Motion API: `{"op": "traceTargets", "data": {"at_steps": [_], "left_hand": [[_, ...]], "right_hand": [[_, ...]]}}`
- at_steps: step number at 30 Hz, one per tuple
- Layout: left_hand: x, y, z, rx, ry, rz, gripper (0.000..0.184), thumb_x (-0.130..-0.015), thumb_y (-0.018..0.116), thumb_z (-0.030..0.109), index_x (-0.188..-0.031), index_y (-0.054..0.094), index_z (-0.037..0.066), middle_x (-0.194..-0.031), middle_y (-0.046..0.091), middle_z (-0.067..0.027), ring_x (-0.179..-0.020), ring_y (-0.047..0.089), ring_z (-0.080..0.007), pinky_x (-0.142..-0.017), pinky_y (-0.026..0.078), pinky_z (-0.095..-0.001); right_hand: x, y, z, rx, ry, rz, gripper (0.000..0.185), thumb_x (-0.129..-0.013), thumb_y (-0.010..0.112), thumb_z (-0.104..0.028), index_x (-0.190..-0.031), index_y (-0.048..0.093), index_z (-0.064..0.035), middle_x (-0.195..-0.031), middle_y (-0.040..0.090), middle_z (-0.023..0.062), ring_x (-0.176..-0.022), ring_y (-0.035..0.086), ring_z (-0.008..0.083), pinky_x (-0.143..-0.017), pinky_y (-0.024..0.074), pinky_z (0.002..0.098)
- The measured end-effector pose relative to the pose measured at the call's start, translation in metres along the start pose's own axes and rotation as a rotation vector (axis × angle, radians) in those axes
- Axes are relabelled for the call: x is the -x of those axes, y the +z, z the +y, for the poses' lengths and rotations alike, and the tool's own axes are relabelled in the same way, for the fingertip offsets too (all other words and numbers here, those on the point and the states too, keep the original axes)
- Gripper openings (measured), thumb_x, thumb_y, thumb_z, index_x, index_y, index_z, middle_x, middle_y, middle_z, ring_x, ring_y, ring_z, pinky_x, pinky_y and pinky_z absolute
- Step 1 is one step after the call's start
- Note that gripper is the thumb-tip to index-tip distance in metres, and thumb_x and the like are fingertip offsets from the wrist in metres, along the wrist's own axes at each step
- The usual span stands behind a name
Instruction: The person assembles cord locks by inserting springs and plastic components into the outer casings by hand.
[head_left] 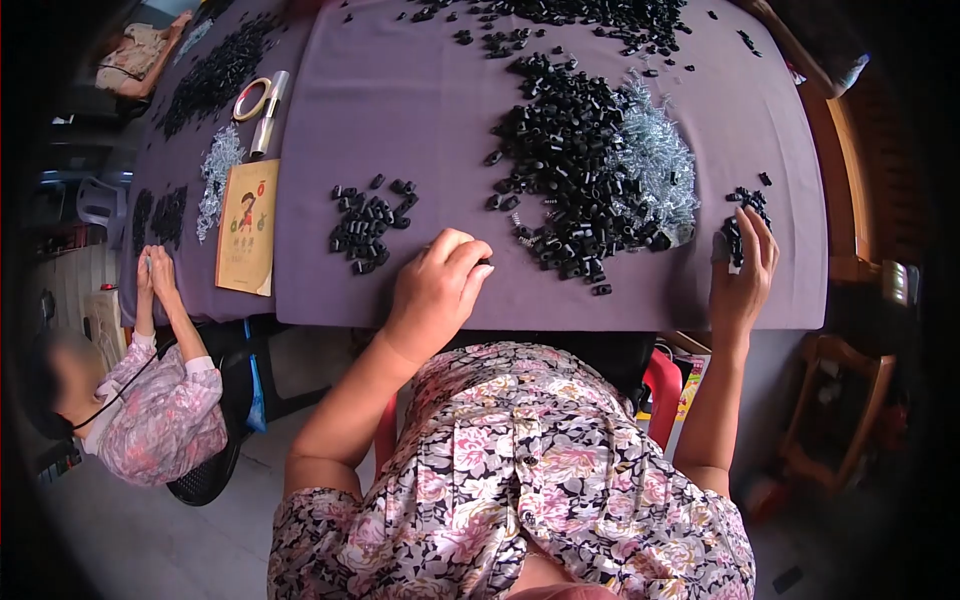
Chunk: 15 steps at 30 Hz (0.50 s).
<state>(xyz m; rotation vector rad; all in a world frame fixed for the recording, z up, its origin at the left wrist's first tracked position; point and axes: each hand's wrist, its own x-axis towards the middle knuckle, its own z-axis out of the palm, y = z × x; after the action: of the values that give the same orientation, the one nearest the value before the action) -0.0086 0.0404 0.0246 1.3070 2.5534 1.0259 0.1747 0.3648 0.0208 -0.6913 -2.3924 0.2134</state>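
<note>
My left hand (440, 285) is closed just above the purple cloth, its fingers curled round a small black plastic piece (487, 262) that shows only partly at the fingertips. To its left lies a small pile of black cylindrical plastic pieces (365, 228). My right hand (748, 270) reaches over a little heap of smaller black parts (743, 222) at the right side, fingers stretched and thumb apart. Between my hands spreads a large pile of black plastic pieces (560, 160), with a heap of thin metal springs (650, 155) against its right side.
More black pieces (600, 20) lie along the far side. On the left stand a yellow booklet (247, 230), a tape roll (252, 100) and another spring heap (218, 165). A co-worker in a pink patterned top (165, 420) sits there, both hands at the table edge.
</note>
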Motion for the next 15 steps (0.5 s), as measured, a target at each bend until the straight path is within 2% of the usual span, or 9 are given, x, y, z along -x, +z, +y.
{"op": "traceTargets", "data": {"at_steps": [3,8,10,11,15], "left_hand": [[0.003,0.001,0.0,-0.033,0.047,0.033,0.015,-0.087,0.07,0.009,-0.1,0.063,0.006,-0.096,0.06,-0.0083,-0.081,0.065,-0.0292,-0.071,0.053,-0.0394],[0.007,0.003,-0.001,-0.059,0.069,0.059,0.016,-0.086,0.07,0.008,-0.1,0.063,0.007,-0.098,0.06,-0.0085,-0.083,0.064,-0.0293,-0.074,0.053,-0.0392],[0.008,0.002,0.0,-0.05,0.061,0.057,0.017,-0.085,0.072,0.006,-0.099,0.064,0.005,-0.098,0.061,-0.0104,-0.085,0.064,-0.0312,-0.074,0.053,-0.0397],[0.009,0.001,0.0,-0.046,0.057,0.057,0.017,-0.084,0.073,0.004,-0.099,0.064,0.004,-0.098,0.061,-0.0114,-0.086,0.065,-0.0321,-0.074,0.053,-0.04],[0.017,0.006,-0.008,0.023,0.078,0.124,0.017,-0.086,0.071,0.0,-0.1,0.062,0.003,-0.099,0.063,-0.0107,-0.081,0.066,-0.0268,-0.07,0.054,-0.0348]], "right_hand": [[0.002,-0.001,-0.036,-0.127,-0.13,-0.009,0.041,-0.08,0.073,0.0,-0.12,0.069,-0.007,-0.13,0.063,0.0128,-0.125,0.055,0.0342,-0.106,0.0443,0.0448],[0.01,0.011,-0.111,-0.36,-0.34,-0.256,0.044,-0.072,0.079,-0.004,-0.115,0.071,-0.0066,-0.134,0.06,0.0127,-0.132,0.05,0.0366,-0.108,0.0438,0.0477],[0.004,0.014,-0.133,-0.328,-0.379,-0.364,0.04,-0.073,0.077,-0.007,-0.112,0.07,-0.0056,-0.142,0.054,0.0127,-0.139,0.042,0.0376,-0.113,0.0373,0.0526],[0.0,0.023,-0.139,-0.325,-0.386,-0.348,0.038,-0.075,0.076,-0.011,-0.112,0.07,-0.0058,-0.144,0.052,0.013,-0.14,0.04,0.0379,-0.115,0.0349,0.0538],[-0.02,0.044,-0.154,-0.236,-0.433,-0.341,0.032,-0.081,0.075,-0.019,-0.11,0.071,-0.0063,-0.149,0.046,0.0138,-0.145,0.033,0.039,-0.118,0.0289,0.0568]]}}
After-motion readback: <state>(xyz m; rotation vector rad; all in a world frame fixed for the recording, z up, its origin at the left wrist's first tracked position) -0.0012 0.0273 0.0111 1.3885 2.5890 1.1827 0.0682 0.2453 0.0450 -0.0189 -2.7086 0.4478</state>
